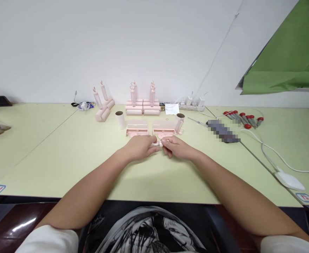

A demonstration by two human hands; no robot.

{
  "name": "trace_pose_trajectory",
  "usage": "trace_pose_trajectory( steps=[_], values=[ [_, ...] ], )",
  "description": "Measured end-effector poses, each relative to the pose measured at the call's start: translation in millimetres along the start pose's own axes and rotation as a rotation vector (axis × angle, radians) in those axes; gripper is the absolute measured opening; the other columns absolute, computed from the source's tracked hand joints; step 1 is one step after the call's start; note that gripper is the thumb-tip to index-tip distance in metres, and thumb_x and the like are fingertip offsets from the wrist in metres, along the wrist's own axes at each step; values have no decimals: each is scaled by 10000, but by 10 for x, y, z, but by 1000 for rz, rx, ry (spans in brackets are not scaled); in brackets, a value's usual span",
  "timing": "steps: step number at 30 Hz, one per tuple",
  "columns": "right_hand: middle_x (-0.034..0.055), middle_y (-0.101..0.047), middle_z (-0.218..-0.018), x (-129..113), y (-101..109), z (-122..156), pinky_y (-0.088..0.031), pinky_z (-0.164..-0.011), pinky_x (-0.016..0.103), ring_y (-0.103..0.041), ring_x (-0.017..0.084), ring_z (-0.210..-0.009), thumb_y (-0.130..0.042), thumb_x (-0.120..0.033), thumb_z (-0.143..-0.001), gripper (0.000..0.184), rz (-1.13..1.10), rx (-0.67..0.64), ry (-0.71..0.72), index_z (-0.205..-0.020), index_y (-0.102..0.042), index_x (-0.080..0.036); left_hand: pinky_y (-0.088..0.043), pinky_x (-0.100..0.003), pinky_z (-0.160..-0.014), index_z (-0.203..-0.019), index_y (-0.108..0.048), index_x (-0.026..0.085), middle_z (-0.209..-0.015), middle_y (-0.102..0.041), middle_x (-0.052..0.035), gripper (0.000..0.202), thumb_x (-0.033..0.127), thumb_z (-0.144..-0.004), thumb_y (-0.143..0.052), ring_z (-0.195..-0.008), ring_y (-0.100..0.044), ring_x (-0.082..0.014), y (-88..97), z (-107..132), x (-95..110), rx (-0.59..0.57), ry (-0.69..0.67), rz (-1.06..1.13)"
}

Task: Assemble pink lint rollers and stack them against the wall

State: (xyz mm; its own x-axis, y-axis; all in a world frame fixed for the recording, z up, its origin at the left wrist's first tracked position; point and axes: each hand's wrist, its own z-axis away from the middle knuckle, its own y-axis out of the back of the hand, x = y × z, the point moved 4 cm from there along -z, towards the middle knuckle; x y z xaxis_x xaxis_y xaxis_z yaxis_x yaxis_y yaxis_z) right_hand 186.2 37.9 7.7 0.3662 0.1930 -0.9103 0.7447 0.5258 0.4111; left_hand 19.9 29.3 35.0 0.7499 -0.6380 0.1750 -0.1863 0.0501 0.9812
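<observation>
Between both hands [140, 147] [177, 147], a small pale part [158, 143] stays mostly hidden.

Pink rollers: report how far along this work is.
Done, by the look of it: pink rollers stand on stacked cases at the back, two more to their left. In hand: left hand and right hand pinch one small part between them. Left: two open cases and loose tubes still lie apart.

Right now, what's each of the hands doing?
Left hand: closed on small pale pink plastic piece.
Right hand: closed on the same piece.
</observation>
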Motion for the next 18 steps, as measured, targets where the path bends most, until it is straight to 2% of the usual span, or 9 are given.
trace_pose_trajectory(
  steps=[7,12,18],
  values=[
    [-51,-458,-441,105,-41,-41,-408,-425,245,-431,95,-380,-484,-742,-834,580,-100,77,-107,-618,-472,-204,-397,-320,-644,-1056,-553,205,-969,-668,-59,230,379,-962,-435,-877,-646,-243,-69,-19,85,58,-32,-35],
    [-46,-423,-405,30,-37,-28,-441,-442,251,-489,115,-392,-457,-799,-806,636,-94,99,-21,-566,-446,-210,-387,-322,-600,-1081,-549,215,-996,-664,-53,315,461,-981,-380,-805,-641,-226,-127,-33,122,114,-4,-4],
    [-43,-431,-433,-54,-31,-6,-447,-449,246,-520,119,-416,-441,-792,-822,643,-60,99,77,-569,-460,-201,-353,-306,-580,-1023,-550,217,-928,-680,-35,333,494,-979,-371,-787,-634,-213,-151,-34,136,134,-27,52]
  ],
)
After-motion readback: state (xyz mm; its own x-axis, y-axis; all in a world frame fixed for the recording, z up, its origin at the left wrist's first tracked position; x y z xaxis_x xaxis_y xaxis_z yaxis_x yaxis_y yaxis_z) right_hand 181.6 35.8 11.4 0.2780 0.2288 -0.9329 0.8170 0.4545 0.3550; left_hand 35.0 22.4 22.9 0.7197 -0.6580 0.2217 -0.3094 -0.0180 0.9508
